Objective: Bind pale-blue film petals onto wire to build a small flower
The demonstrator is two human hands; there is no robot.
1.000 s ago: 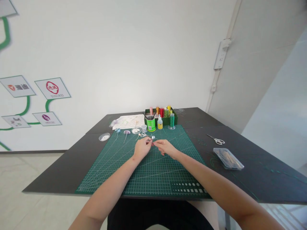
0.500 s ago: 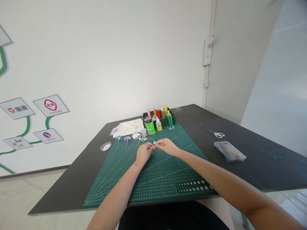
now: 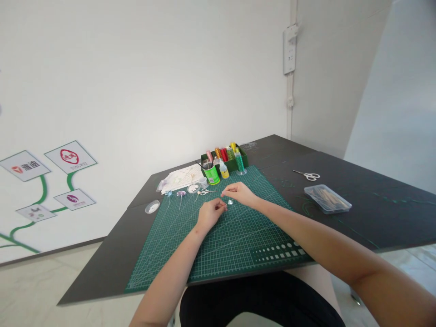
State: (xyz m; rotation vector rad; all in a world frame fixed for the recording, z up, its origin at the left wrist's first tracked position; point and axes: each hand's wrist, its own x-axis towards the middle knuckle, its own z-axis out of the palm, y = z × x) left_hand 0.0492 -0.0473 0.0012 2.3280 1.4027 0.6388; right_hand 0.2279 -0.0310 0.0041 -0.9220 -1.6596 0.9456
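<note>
My left hand [image 3: 211, 213] hovers over the green cutting mat [image 3: 228, 245] with thumb and fingertips pinched together; whatever is between them is too small to make out. Slightly above and to its right, my right hand [image 3: 241, 194] also pinches, its fingertips apart from the left ones and their contents unclear. A small pale, shiny piece [image 3: 230, 202] shows just below the right fingers; I cannot tell whether it hangs from them or lies on the mat. Small white-handled scissors [image 3: 205, 191] lie beyond my hands, beside a blue flower [image 3: 168, 194] and a purple flower [image 3: 181, 194] on thin stems.
At the back stand a green can [image 3: 212, 175] of tools, a glue bottle [image 3: 224, 169], a green thread spool [image 3: 240, 162] and a green box [image 3: 243, 154] of spools. White sheets [image 3: 180, 178] lie left. Larger scissors [image 3: 308, 175] and a clear plastic case [image 3: 327, 199] lie right.
My hands, which met at the fingertips, have drawn apart, the right one upward and the left one slightly down. The pale piece now shows below my right fingers. The view has shifted slightly.
</note>
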